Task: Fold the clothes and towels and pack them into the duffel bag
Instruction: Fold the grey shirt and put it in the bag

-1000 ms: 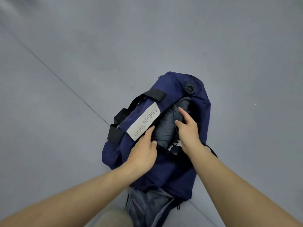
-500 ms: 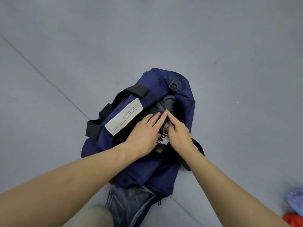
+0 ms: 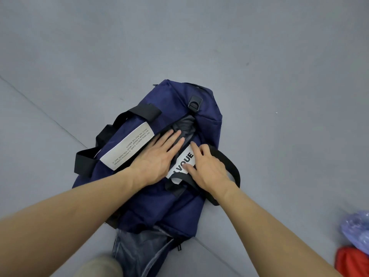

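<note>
A navy-blue fabric duffel bag (image 3: 159,212) lies on a grey floor (image 3: 259,56) directly ahead of both hands, its long axis running from the person's near side away and slightly rightward. A dark grey garment (image 3: 185,124) is seen inside the opening at the far end. The left hand (image 3: 157,156) is laid flat, fingers straight and spread, pressing on the opening. The right hand (image 3: 209,168) is set on a white patch (image 3: 184,158); whether anything is gripped cannot be told. Both hands are equally near, so closing the opening is judged to be next. "VOUE" is read on the patch. The upside-down print on a long white label (image 3: 127,148) cannot be read with certainty.
</note>
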Motion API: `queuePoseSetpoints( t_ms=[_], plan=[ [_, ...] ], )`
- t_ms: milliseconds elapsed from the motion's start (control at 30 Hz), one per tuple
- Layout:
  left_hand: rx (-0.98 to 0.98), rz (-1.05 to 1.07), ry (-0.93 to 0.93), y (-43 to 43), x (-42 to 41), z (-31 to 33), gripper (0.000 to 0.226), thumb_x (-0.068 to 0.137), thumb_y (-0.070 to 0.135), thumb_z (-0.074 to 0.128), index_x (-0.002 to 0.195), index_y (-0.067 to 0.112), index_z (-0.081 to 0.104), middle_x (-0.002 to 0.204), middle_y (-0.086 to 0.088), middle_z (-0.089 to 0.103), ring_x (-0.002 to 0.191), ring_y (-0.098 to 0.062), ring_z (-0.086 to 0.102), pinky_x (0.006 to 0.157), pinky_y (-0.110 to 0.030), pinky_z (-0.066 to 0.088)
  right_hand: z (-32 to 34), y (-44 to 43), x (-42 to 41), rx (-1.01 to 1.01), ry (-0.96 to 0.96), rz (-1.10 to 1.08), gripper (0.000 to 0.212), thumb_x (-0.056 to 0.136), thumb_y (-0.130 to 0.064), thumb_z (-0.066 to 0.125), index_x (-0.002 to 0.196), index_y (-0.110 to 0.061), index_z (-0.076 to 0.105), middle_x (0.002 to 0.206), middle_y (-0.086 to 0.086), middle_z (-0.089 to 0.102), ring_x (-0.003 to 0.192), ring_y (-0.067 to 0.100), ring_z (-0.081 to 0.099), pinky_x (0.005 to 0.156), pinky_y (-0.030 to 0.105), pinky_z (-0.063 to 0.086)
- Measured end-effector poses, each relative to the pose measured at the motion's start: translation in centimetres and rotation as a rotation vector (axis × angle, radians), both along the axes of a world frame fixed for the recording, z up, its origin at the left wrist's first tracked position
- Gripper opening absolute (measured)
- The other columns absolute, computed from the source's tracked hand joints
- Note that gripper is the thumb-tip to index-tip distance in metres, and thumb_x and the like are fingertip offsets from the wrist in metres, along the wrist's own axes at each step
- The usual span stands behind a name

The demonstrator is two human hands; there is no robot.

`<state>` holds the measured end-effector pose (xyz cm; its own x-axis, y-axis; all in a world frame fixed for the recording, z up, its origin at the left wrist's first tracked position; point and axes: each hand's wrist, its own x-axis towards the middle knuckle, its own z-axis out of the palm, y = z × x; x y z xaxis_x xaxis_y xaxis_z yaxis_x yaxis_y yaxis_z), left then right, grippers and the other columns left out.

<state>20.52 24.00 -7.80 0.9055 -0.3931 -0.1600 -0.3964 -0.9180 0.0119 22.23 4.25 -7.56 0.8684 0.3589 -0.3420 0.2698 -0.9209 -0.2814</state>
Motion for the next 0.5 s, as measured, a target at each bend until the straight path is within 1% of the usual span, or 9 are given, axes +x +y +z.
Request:
queuePoseSetpoints(
  t_ms=[67,100,167,233,367,433,500],
  plan=[
    [0.007,-0.007,-0.005,0.2,0.2,0.1,0.073,0.087,0.021,0.03,0.159,0.013,0.019,0.168,-0.009,0.011,0.154,-0.028,0.014,0.122,-0.044,0.016,0.1,-0.3,0.3,-0.012,0.03,-0.06,0.078,0.095,-0.061,0.049,0.154,-0.02,0.016,0.136,0.006,0.04,0.107,0.032,0.058,0.082,0.043,0.05],
    [0.002,-0.005,-0.004,0.2,0.2,0.1,0.073,0.087,0.02,0.032,0.159,0.012,0.021,0.167,-0.01,0.013,0.154,-0.028,0.015,0.122,-0.044,0.018,0.1,-0.4,0.4,-0.013,0.048,-0.089,0.078,0.094,-0.062,0.051,0.151,-0.019,0.021,0.134,0.007,0.045,0.108,0.033,0.058,0.083,0.043,0.049],
    [0.0,-0.005,-0.009,0.2,0.2,0.1,0.073,0.087,0.018,0.032,0.159,0.012,0.022,0.167,-0.01,0.014,0.153,-0.029,0.016,0.122,-0.044,0.02,0.1,-0.5,0.3,0.022,0.067,-0.15,0.068,0.091,-0.061,0.058,0.138,-0.019,0.033,0.127,0.007,0.053,0.106,0.033,0.059,0.081,0.042,0.048],
    [0.002,-0.003,-0.007,0.1,0.2,0.1,0.073,0.087,0.017,0.03,0.159,0.012,0.021,0.167,-0.01,0.013,0.154,-0.028,0.015,0.122,-0.044,0.021,0.0,-0.2,0.3,0.092,0.084,-0.22,0.058,0.087,-0.057,0.065,0.122,-0.02,0.039,0.118,0.006,0.058,0.101,0.031,0.06,0.079,0.042,0.049],
    [0.009,0.0,-0.002,-0.1,0.1,0.2,0.071,0.089,0.019,0.023,0.159,0.012,0.02,0.167,-0.01,0.012,0.154,-0.029,0.014,0.123,-0.045,0.018,-0.3,0.1,0.4,0.239,0.134,-0.343,0.049,0.081,-0.047,0.076,0.109,-0.025,0.042,0.107,0.0,0.057,0.096,0.025,0.058,0.081,0.041,0.05],
    [0.019,0.004,-0.011,-0.2,0.0,0.3,0.072,0.088,0.021,0.017,0.159,0.012,0.022,0.167,-0.011,0.014,0.153,-0.029,0.015,0.122,-0.046,0.019,-0.5,-0.1,-0.1,0.317,0.114,-0.372,0.041,0.082,-0.042,0.075,0.104,-0.029,0.043,0.103,-0.003,0.054,0.093,0.022,0.056,0.08,0.038,0.049],
    [0.03,-0.002,-0.009,-0.2,-0.1,0.3,0.072,0.088,0.022,0.015,0.159,0.012,0.023,0.167,-0.011,0.015,0.153,-0.03,0.016,0.122,-0.047,0.021,-0.6,-0.5,-0.9,0.364,0.068,-0.363,0.033,0.084,-0.04,0.073,0.099,-0.031,0.045,0.101,-0.006,0.051,0.091,0.02,0.054,0.076,0.036,0.049]
  ],
)
